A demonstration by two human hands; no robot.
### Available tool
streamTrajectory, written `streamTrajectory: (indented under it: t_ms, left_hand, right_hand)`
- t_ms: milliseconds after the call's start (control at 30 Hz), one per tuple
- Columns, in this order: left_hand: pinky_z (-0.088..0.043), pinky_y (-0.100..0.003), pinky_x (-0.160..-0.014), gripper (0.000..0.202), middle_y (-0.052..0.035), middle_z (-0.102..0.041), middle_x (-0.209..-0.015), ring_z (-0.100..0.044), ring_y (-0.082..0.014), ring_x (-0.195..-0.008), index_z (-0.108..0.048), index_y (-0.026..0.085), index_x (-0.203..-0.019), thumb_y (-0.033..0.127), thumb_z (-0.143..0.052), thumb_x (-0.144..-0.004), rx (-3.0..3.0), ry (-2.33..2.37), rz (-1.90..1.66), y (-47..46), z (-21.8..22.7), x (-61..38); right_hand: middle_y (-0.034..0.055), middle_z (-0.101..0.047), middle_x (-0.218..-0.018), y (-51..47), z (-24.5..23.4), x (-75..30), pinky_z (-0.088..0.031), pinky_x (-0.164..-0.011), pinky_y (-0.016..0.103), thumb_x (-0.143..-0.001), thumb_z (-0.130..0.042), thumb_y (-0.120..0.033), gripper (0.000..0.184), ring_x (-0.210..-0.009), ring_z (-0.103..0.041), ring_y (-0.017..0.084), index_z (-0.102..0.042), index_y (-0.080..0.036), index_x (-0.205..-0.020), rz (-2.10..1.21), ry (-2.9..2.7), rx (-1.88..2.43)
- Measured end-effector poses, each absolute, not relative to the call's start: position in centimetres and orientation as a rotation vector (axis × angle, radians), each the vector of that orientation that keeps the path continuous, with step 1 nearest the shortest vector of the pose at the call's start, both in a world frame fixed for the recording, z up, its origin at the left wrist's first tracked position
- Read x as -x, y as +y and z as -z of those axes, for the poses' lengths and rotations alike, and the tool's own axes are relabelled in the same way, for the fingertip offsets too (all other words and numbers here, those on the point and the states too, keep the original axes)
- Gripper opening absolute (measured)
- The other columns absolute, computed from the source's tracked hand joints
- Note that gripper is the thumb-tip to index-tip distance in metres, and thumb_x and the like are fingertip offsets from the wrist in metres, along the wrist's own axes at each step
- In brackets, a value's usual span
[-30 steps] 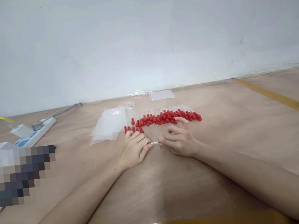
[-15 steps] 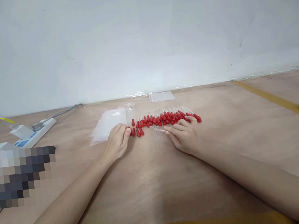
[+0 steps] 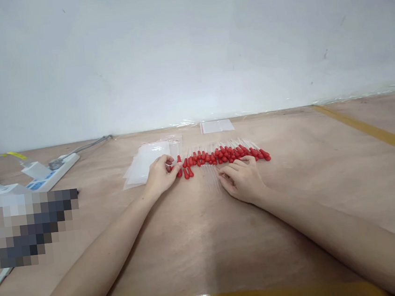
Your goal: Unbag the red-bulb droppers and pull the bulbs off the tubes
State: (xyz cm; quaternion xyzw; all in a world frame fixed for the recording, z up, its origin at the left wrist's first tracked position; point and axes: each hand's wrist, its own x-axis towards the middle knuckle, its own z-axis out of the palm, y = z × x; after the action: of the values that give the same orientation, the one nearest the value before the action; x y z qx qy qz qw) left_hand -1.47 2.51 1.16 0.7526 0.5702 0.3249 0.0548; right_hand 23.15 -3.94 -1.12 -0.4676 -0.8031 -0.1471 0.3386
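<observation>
A row of glass droppers with red rubber bulbs [image 3: 224,155] lies across the wooden table [image 3: 207,241]. My left hand [image 3: 161,175] rests at the row's left end, its fingertips pinched on a red bulb [image 3: 179,167]. My right hand [image 3: 243,178] lies palm down just in front of the row, fingers curled over a few clear glass tubes [image 3: 212,177] that lie loose on the table. A stack of clear plastic bags [image 3: 145,161] lies just left of my left hand.
A small zip bag [image 3: 217,125] lies by the white wall. At the far left sit a white power strip [image 3: 50,171] with its grey cable and a blurred-out patch. Yellow tape [image 3: 368,130] crosses the table at right and along the near edge.
My left hand has moved from the glass tubes near the middle up and left to the row's red bulbs. My right hand has moved slightly forward over the tubes.
</observation>
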Motion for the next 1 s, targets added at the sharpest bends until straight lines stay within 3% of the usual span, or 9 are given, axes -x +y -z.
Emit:
streamTrajectory:
  t_ms: [100,233,333,500,633,733,867,1000]
  left_hand:
    - [-0.044,-0.028,-0.063,0.030,-0.0027,-0.059,-0.078,-0.053,-0.0137,-0.060,-0.054,0.019,-0.082,0.047,-0.044,-0.080,-2.287,1.774,-0.961,2.6,-1.8,1.6]
    - [-0.041,-0.037,-0.078,0.031,-0.0085,-0.059,-0.089,-0.053,-0.0251,-0.087,-0.060,0.020,-0.078,0.049,-0.048,-0.074,-2.371,2.021,-0.725,4.3,-2.9,1.2]
    - [-0.035,-0.047,-0.083,0.037,-0.0143,-0.059,-0.092,-0.046,-0.0350,-0.101,-0.064,0.019,-0.071,0.053,-0.050,-0.069,-2.327,2.224,-0.346,6.1,-3.5,0.1]
    - [-0.033,-0.047,-0.080,0.031,-0.0188,-0.059,-0.092,-0.046,-0.0373,-0.100,-0.063,0.014,-0.069,0.043,-0.051,-0.069,-2.220,2.333,-0.090,8.0,-4.0,-1.5]
    - [-0.032,-0.047,-0.077,0.031,-0.0194,-0.058,-0.095,-0.046,-0.0380,-0.099,-0.062,0.014,-0.073,0.040,-0.047,-0.073,-2.205,2.374,-0.172,7.1,-4.6,-1.4]
    - [-0.030,-0.049,-0.081,0.029,-0.0167,-0.058,-0.095,-0.048,-0.0344,-0.098,-0.059,0.014,-0.081,0.037,-0.041,-0.081,-2.506,2.268,-0.509,4.4,-4.4,-1.3]
    - [-0.024,-0.047,-0.092,0.021,-0.0068,-0.063,-0.081,-0.055,-0.0219,-0.084,-0.054,0.017,-0.083,0.029,-0.038,-0.088,-3.110,1.611,-0.795,0.3,-2.6,-1.2]
    - [-0.022,-0.043,-0.098,0.015,-0.0023,-0.066,-0.082,-0.058,-0.0176,-0.088,-0.055,0.019,-0.081,0.027,-0.043,-0.087,-3.316,1.180,-0.962,-1.3,-0.9,-1.5]
  right_hand:
    - [0.0027,-0.064,-0.075,-4.2,0.8,-23.1,-0.022,-0.083,0.038,-0.081,-0.048,-0.038,0.024,-0.072,-0.050,0.015,-0.062,-0.019,-0.081,0.307,-2.168,1.191]
    - [0.0056,-0.064,-0.087,-4.6,0.5,-23.2,-0.022,-0.084,0.039,-0.076,-0.050,-0.054,0.040,-0.082,-0.050,0.018,-0.063,-0.019,-0.091,0.216,-2.256,1.160]
    - [0.0069,-0.063,-0.091,-4.6,0.5,-23.3,-0.022,-0.085,0.040,-0.077,-0.048,-0.056,0.044,-0.085,-0.049,0.019,-0.062,-0.019,-0.096,0.183,-2.275,1.156]
    - [0.0056,-0.062,-0.092,-4.6,0.5,-23.5,-0.021,-0.089,0.042,-0.079,-0.045,-0.056,0.044,-0.089,-0.048,0.019,-0.062,-0.021,-0.099,0.166,-2.283,1.163]
    - [0.0055,-0.061,-0.095,-4.6,0.6,-23.8,-0.021,-0.092,0.044,-0.080,-0.046,-0.054,0.041,-0.091,-0.049,0.019,-0.062,-0.022,-0.100,0.157,-2.269,1.151]
    - [0.0070,-0.059,-0.099,-4.5,0.7,-24.1,-0.025,-0.092,0.043,-0.081,-0.046,-0.050,0.039,-0.093,-0.049,0.020,-0.060,-0.022,-0.103,0.190,-2.172,1.176]
    - [0.0139,-0.049,-0.117,-4.1,0.9,-24.6,-0.031,-0.090,0.040,-0.079,-0.050,-0.048,0.052,-0.107,-0.044,0.024,-0.051,-0.017,-0.120,0.370,-1.910,1.205]
    - [0.0125,-0.040,-0.130,-3.9,0.8,-24.4,-0.025,-0.096,0.045,-0.079,-0.050,-0.050,0.049,-0.114,-0.040,0.025,-0.051,-0.024,-0.121,0.471,-2.045,1.160]
